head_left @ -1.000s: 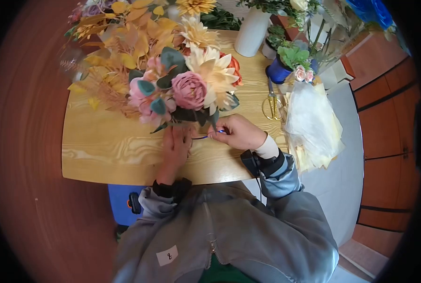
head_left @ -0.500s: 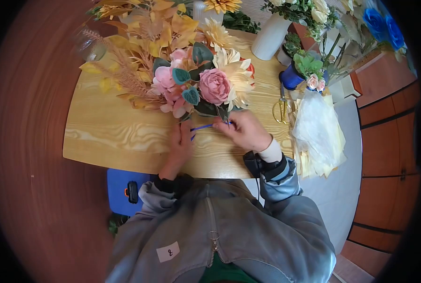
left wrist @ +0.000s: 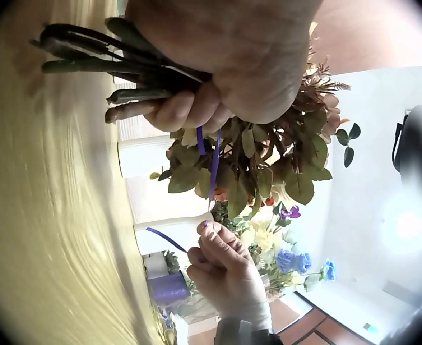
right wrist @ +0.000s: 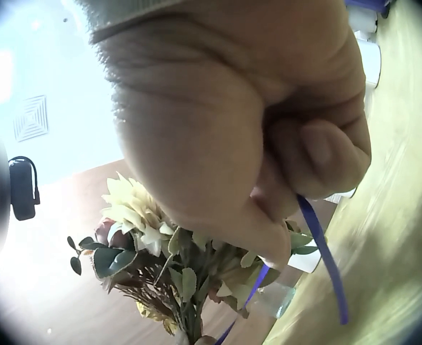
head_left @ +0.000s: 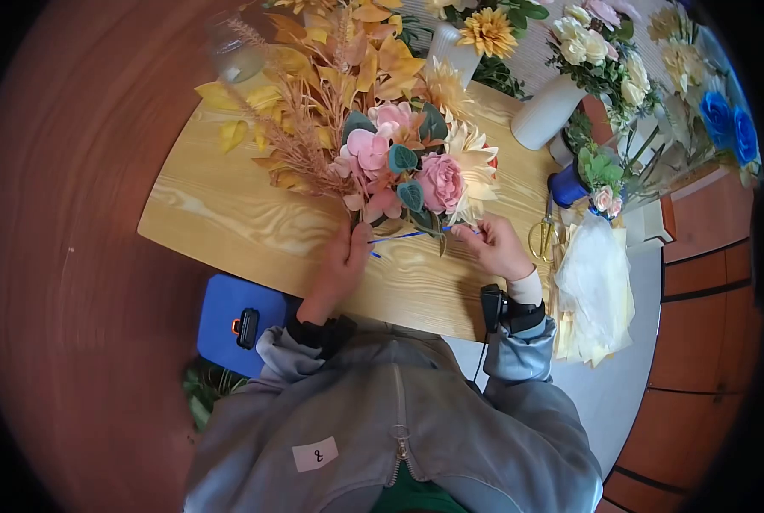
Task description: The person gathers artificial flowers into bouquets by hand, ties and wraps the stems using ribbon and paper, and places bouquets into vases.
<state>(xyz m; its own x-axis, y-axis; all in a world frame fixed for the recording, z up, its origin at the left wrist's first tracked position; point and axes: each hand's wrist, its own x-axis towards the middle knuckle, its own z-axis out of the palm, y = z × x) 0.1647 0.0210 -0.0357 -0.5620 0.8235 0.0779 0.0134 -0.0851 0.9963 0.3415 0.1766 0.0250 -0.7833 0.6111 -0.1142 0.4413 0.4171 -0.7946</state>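
In the left wrist view my left hand (left wrist: 225, 54) grips a bundle of stems (left wrist: 89, 57), their cut ends sticking out past the fist. A bouquet with a pink rose (head_left: 440, 182), cream blooms and yellow leaves (head_left: 390, 64) spreads out beyond that hand. My right hand (head_left: 500, 248) pinches a blue-purple ribbon (head_left: 412, 234) to the right of the stems. The ribbon runs taut between the two hands, and a loose end (right wrist: 328, 259) hangs from the right fingers. Another short end shows by the left hand in the head view.
Gold-handled scissors (head_left: 542, 238) lie right of my right hand, beside stacked pale wrapping sheets (head_left: 595, 282). Behind stand a blue pot (head_left: 567, 185), a white vase (head_left: 546, 115) with cream flowers and a glass jar (head_left: 236, 60). A blue stool (head_left: 228, 342) is below the table's left edge.
The head view has turned, so the table and hands appear shifted right. The hands are farther apart, with a longer stretch of ribbon visible between them. Both grips stay as they were.
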